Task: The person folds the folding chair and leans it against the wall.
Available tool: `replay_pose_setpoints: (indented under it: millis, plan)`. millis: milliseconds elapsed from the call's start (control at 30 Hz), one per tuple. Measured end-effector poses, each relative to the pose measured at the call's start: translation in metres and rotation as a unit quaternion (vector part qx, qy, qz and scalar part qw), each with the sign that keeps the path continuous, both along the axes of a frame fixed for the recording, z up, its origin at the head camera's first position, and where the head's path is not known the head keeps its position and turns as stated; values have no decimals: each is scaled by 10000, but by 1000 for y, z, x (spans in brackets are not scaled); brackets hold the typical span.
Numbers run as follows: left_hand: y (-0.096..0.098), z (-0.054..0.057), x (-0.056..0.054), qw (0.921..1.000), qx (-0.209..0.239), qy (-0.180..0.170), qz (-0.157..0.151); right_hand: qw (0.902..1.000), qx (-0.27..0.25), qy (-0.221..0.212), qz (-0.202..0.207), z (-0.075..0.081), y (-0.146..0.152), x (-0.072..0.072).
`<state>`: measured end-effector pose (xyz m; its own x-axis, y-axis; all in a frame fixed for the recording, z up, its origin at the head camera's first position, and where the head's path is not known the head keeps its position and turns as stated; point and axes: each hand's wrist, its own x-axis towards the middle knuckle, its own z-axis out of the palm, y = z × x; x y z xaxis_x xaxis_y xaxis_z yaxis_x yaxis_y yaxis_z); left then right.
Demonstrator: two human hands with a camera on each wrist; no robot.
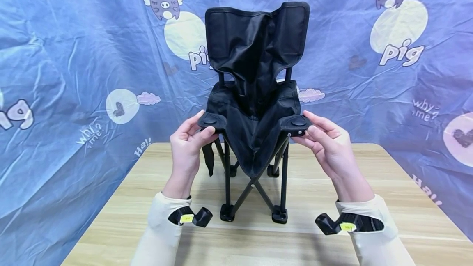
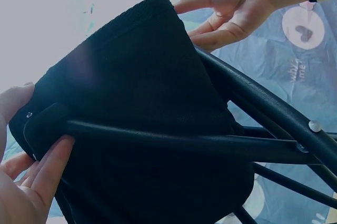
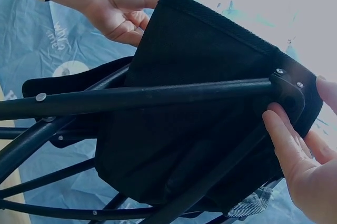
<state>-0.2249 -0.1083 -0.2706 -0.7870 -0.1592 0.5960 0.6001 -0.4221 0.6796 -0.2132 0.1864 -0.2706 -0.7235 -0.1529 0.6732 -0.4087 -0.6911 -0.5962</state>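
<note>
A small black folding chair [image 1: 255, 134] stands unfolded on the wooden table, its backrest upright and its crossed legs spread on black feet. My left hand [image 1: 188, 143] pinches the seat's front left corner, thumb on top and fingers beneath. At the front right corner, my right hand [image 1: 330, 145] pinches the fabric the same way. Seen from below in the left wrist view, the left fingers [image 2: 50, 174] touch the corner bracket beside a leg tube. The right wrist view has the right fingers [image 3: 287, 139] against the other corner's riveted bracket.
The wooden table [image 1: 140, 212] carries the chair. Behind and at both sides hangs a blue printed cloth [image 1: 92, 44] with pig figures and lettering. A black strap [image 1: 208, 159] dangles under the seat's left side. Wrist cameras [image 1: 192, 216] sit on both sleeves.
</note>
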Motion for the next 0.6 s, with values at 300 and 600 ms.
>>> replay_pose_setpoints:
  millis: [300, 600]
  plan:
    - [2, 1, -2, 9999, -39, 76, -112, 10000, -4, -13, 11, 1, -2, 0]
    - [8, 3, -2, 9996, -67, 156, -226, 9998, 95, -31, -170, 3, -3, 0]
